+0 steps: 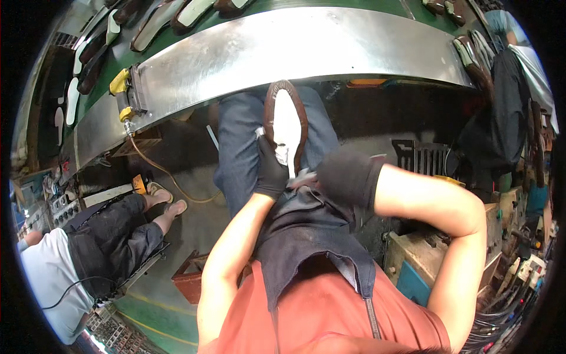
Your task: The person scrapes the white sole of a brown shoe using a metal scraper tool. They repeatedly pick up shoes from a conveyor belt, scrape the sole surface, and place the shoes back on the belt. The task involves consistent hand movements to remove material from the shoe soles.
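A brown shoe (303, 127) lies sole up over my lap, its pale white insole (287, 115) facing me and its toe toward the bench. My left hand (272, 171), in a black glove, grips its side close to the heel, with the thumb along the left edge. At the heel end my right hand (348, 176), also gloved in black, is closed round a greyish hand tool (302, 179). The tool's front end touches or nearly touches the heel; blur hides its exact kind. Most of the right fingers are turned out of sight.
A curved metal bench (247, 53) spans the front, with a yellow pneumatic stapler (122, 94) and its hose at left. Behind it, several shoes (156, 26) lie on a green surface. Another person (112, 248) sits at left. A wooden box (415, 259) stands by my right elbow.
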Motion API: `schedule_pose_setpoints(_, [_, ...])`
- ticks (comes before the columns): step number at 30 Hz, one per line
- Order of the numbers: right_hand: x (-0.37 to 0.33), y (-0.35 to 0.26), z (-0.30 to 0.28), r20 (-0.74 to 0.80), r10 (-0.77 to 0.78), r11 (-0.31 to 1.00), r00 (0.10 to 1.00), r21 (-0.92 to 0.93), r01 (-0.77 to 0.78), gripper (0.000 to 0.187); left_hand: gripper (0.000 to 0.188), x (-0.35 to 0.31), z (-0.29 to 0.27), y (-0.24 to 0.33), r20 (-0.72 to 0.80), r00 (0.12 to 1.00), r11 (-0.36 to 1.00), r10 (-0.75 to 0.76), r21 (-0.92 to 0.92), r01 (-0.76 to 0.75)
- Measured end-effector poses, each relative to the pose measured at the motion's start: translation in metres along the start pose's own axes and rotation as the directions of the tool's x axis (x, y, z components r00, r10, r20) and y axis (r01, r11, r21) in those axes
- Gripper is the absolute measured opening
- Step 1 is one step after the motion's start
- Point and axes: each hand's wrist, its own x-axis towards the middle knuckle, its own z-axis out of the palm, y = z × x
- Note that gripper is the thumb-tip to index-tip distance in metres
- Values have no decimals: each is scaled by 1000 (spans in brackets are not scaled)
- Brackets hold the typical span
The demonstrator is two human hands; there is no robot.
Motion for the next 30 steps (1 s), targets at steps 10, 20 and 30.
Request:
schedule_pose_setpoints(10, [21,77,137,-254,261,334,931,929,160,54,45,23,-38,60,459,825,460,-330,-685,565])
schedule_pose_setpoints(20, [-33,-11,38,-785,-132,928,605,116,353,35,53,30,-42,106,366,923,928,-118,-291,234])
schedule_pose_setpoints(30, [14,13,54,-807,-437,880,397,-293,373,43,88,14,-50,98,364,920,968,145,-244,-56])
